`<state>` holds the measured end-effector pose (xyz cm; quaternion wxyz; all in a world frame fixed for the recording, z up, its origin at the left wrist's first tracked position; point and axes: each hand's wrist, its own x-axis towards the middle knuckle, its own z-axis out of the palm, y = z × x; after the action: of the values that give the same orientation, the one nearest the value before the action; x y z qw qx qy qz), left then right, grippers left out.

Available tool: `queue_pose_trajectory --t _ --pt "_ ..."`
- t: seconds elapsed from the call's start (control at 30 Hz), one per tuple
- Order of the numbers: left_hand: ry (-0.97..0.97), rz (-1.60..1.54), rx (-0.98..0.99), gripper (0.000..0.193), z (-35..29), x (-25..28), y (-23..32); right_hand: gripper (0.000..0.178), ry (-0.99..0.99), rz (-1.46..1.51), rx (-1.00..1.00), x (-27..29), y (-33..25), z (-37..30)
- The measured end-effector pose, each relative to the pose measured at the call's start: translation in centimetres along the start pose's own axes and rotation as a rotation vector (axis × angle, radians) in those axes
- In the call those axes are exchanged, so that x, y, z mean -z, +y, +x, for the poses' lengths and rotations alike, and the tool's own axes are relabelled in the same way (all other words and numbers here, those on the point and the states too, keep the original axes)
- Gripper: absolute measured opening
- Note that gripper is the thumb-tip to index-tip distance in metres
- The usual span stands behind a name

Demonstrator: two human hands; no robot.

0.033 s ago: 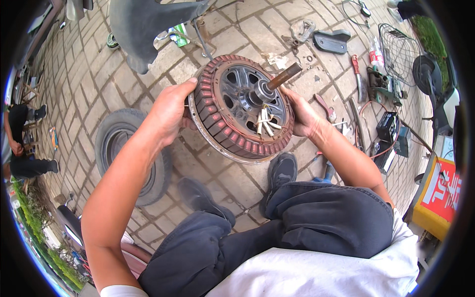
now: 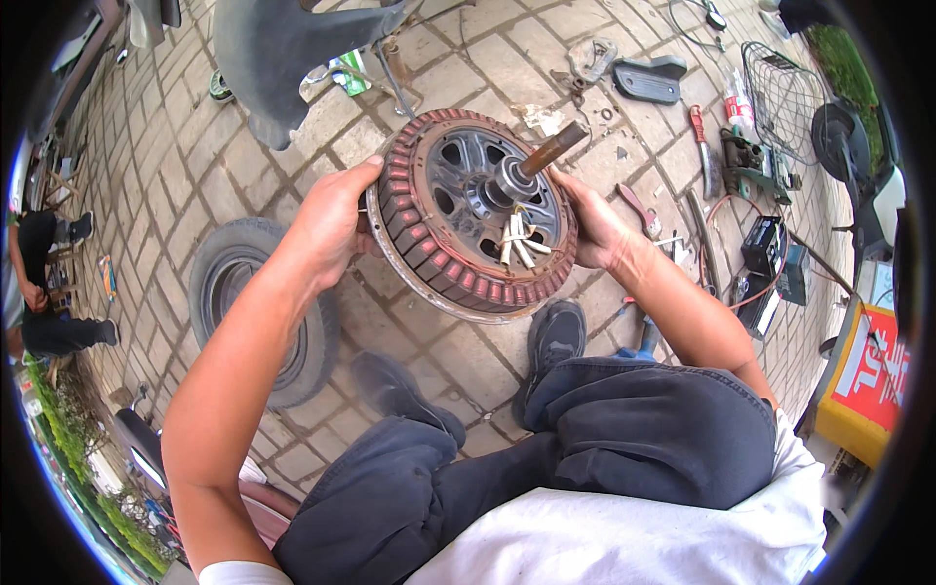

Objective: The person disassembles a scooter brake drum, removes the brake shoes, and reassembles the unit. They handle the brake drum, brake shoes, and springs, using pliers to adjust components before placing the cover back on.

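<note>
Between my two hands, above the paving, is a motor stator (image 2: 453, 278) ringed with reddish copper windings. It is tilted, with its dark spoked face turned up toward me. From its centre a rusty shaft (image 2: 554, 149) juts up to the right through a bearing (image 2: 512, 183). A bundle of pale sleeved wire ends (image 2: 520, 242) lies beside the shaft. My left hand (image 2: 331, 219) grips the left rim, thumb on top and fingers partly hidden behind. My right hand (image 2: 595, 222) holds the opposite edge, its fingers mostly hidden underneath.
A wheel with a tyre (image 2: 322, 336) lies by my left foot. Right of the stator are red-handled pliers (image 2: 639, 208), a red-handled knife-like tool (image 2: 698, 125), a black footrest (image 2: 648, 82) and a black battery (image 2: 763, 244). A grey plastic panel (image 2: 278, 49) stands ahead. Another person (image 2: 49, 283) is at far left.
</note>
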<state>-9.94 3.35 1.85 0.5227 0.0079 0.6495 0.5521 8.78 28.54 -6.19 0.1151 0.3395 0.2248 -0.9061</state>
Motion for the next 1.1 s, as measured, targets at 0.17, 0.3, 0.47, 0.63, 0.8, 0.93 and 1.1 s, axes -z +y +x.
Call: queue_pose_trajectory --t 0.17,0.3,0.47,0.63,0.8,0.93,1.1 --pt "0.079 -0.134 -0.039 0.055 0.4 -1.9 -0.5 0.040 0.143 -0.163 0.135 -3.4 -0.6 -2.8" --pt "0.090 -0.067 -0.013 0.059 1.2 2.0 -3.6 0.045 0.126 -0.263 0.130 -5.1 -0.9 -4.3" --pt "0.034 -0.281 -0.031 0.067 2.3 5.2 -7.2 0.052 0.042 -0.305 0.136 -8.5 -1.0 -7.4" --pt "-0.107 -0.375 -0.056 0.089 2.9 7.0 -8.6 0.046 -0.112 -0.281 0.115 -9.5 -0.6 -7.9" --pt "-0.222 -0.287 -0.127 0.092 1.4 3.6 -6.6 0.048 -0.138 -0.310 0.104 -9.8 -0.6 -7.8" --pt "-0.231 -0.399 -0.069 0.083 1.0 5.9 -7.1 0.057 -0.133 -0.422 0.136 -10.3 -0.8 -7.4" --pt "0.150 -0.023 -0.080 0.063 -0.3 5.2 -6.2 0.067 0.155 -0.338 0.203 -7.5 1.5 -3.8"
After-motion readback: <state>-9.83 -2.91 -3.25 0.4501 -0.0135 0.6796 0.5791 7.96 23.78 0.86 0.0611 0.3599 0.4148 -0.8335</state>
